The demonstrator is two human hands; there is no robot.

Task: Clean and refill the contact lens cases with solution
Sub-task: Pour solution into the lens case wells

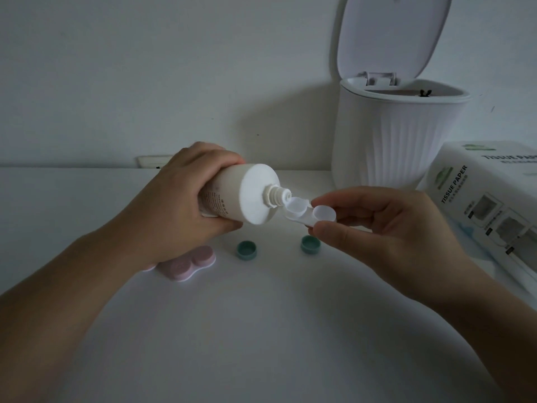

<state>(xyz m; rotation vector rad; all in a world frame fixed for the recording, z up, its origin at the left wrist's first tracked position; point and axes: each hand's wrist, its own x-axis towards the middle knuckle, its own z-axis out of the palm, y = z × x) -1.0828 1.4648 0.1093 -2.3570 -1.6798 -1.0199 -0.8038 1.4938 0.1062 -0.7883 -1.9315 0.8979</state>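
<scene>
My left hand grips a white solution bottle, tipped on its side with the uncapped nozzle pointing right. The nozzle tip sits over the left well of a white lens case, which my right hand pinches by its right end above the table. Two green caps lie on the table below, one on the left and the other just under my right thumb. A closed pink lens case lies flat under my left wrist, partly hidden by it.
A white ribbed bin with its lid raised stands at the back right against the wall. A pack of tissue paper lies at the right edge, close to my right hand. The white table meets the wall behind the hands.
</scene>
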